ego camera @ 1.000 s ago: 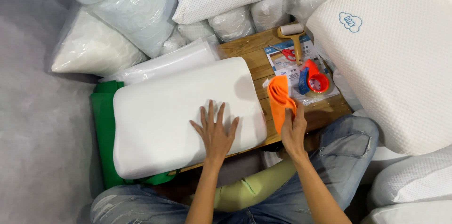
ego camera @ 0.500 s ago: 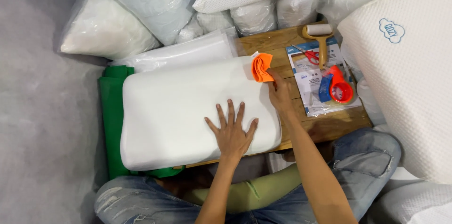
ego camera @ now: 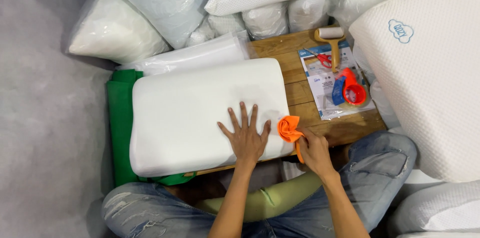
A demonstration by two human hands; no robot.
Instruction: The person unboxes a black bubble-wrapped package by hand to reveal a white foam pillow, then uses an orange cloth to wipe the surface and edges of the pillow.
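Wooden table (ego camera: 280,48) bears white pillow (ego camera: 200,113); left hand (ego camera: 246,138) spread flat, right hand (ego camera: 312,150) grips crumpled orange cloth (ego camera: 288,129).

Left hand (ego camera: 246,139): flat, palm down, fingers (ego camera: 243,114) spread, forearm extended forward. Right hand (ego camera: 314,149): fingers curled closed in a grip, wrist bent slightly inward.

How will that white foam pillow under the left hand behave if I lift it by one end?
The white foam pillow looks thick and soft, so it would probably sag rather than stay stiff. It is likely light for its bulk. The left hand lies flat on it with no clear dent, hinting at some firmness. The right hand holds an orange cloth at its corner.
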